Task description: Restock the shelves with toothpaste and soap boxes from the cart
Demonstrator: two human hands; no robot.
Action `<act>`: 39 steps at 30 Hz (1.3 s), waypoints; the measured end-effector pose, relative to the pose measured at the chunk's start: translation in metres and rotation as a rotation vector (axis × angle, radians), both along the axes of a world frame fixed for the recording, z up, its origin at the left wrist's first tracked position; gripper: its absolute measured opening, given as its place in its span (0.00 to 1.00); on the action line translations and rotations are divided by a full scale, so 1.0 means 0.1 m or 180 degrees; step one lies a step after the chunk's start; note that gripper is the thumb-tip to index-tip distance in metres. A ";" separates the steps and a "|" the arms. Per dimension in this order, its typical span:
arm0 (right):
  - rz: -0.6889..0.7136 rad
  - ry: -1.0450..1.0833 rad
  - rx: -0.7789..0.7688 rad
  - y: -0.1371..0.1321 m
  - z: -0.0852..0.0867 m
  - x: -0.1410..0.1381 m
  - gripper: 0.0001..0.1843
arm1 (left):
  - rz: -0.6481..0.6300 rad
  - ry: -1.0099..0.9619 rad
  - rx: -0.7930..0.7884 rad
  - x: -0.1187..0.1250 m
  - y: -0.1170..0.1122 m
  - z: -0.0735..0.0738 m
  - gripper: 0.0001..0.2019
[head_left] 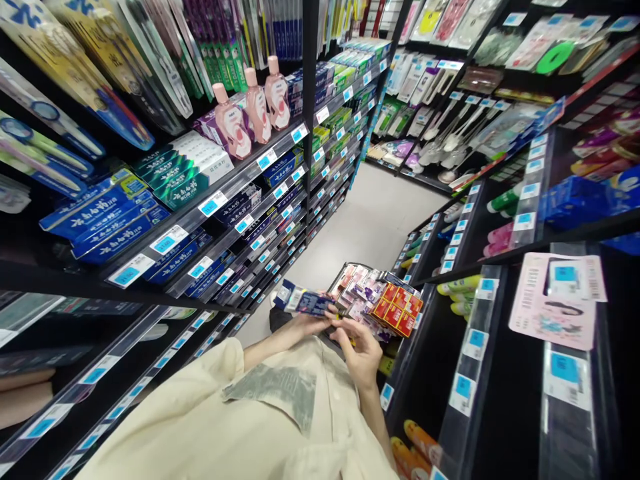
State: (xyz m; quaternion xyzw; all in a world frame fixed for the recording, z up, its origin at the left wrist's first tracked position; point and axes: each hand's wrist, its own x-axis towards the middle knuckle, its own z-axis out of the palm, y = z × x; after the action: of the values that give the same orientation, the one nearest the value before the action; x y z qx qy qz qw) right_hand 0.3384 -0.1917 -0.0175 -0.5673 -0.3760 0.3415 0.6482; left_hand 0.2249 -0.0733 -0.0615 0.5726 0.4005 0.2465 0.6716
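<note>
A dark blue packet with pale printing lies across my left hand, whose fingers are wrapped round its right end. Its far left end has a whitish label; I cannot tell what is inside. Close by, my right hand has thumb and fingers pinched together near that same end, where a small yellow bit shows. What the right fingertips grip is too small to make out. Just beyond both hands stands a basket or cart filled with red boxes and white-and-purple packets.
Shelves of toothpaste boxes, hanging toothbrushes and pink bottles rise on the left. Shelves with price tags and a pink card stand close on the right. A pale floor aisle runs ahead to hanging ladles.
</note>
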 end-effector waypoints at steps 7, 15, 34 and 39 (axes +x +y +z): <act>-0.0472 0.0184 -0.0437 -0.03 -0.02 0.12 0.16 | 0.0506 -0.0617 -0.0951 0.06 0.15 0.04 0.22; -0.0228 0.0271 -0.0507 -0.02 -0.07 0.12 0.14 | 0.1112 -0.0850 -0.1530 0.13 0.12 -0.09 0.18; 0.0029 0.0584 -0.1240 -0.01 -0.22 0.18 0.30 | 0.2592 -0.0615 -0.0308 0.00 0.34 -0.30 0.16; -0.0359 0.0779 -0.1286 -0.02 -0.30 0.26 0.39 | 0.2233 -0.0384 0.0138 0.06 0.34 -0.19 0.16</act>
State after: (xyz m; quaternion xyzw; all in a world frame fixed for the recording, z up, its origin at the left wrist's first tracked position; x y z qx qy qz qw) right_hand 0.3644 -0.1934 -0.0472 -0.6599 -0.1864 0.4392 0.5804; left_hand 0.2310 -0.0392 -0.0803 0.3988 0.5270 0.5038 0.5562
